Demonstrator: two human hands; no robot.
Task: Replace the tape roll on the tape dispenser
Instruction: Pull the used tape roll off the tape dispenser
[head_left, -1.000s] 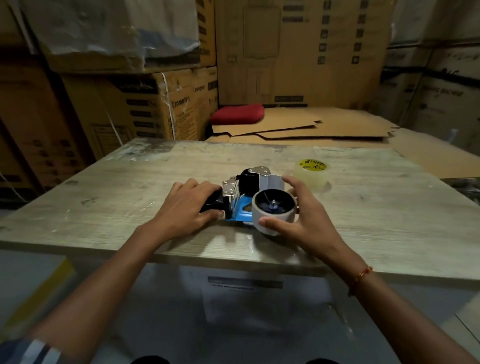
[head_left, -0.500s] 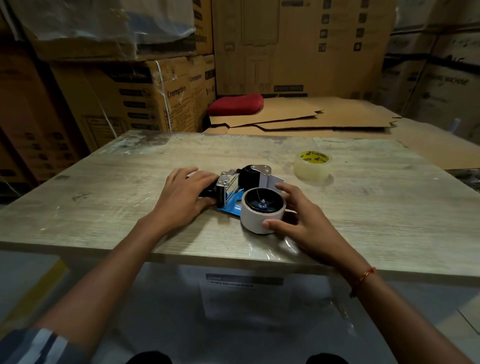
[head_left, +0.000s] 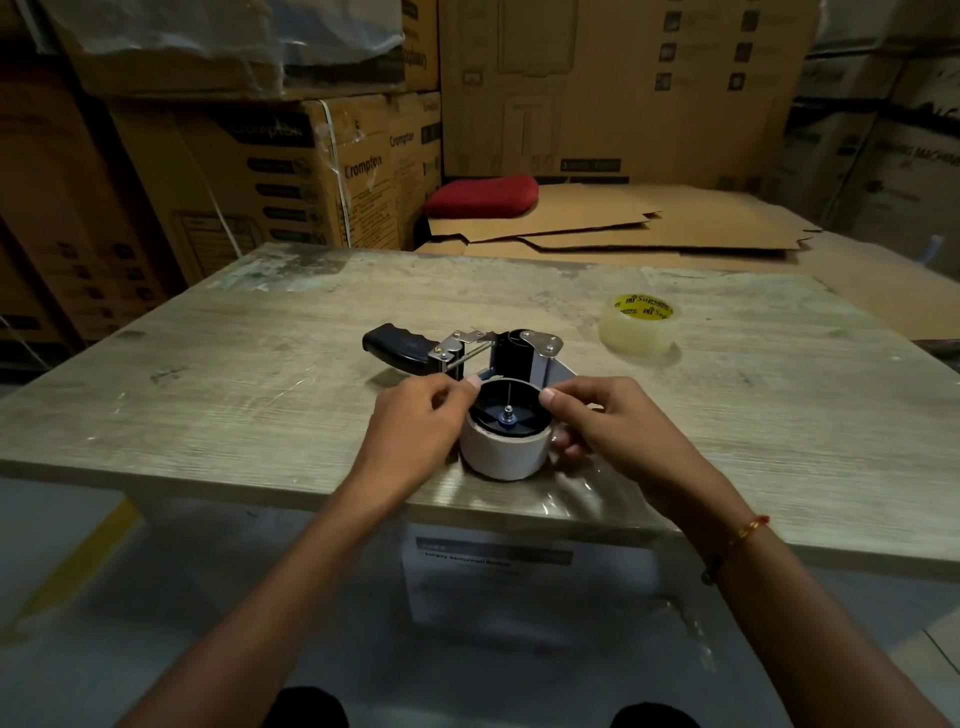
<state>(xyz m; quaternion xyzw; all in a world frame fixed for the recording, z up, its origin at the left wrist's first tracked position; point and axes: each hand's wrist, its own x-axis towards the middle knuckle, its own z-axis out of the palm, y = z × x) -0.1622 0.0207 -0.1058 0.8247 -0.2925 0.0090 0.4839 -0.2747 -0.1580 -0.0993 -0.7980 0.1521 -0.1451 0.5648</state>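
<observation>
A black and silver metal tape dispenser (head_left: 498, 358) lies on its side near the middle of the worn wooden table (head_left: 260, 364). Its black handle (head_left: 397, 347) points to 9 o'clock. A white, used-up cardboard tape core (head_left: 504, 454) sits on the dispenser's black wheel at 6 o'clock. The left hand (head_left: 415, 421) pinches the core's rim with curled fingers. The right hand (head_left: 608, 421) has its grip curled round the core's other side. A clear new tape roll with a yellow label (head_left: 641, 327) lies apart at 2 o'clock.
</observation>
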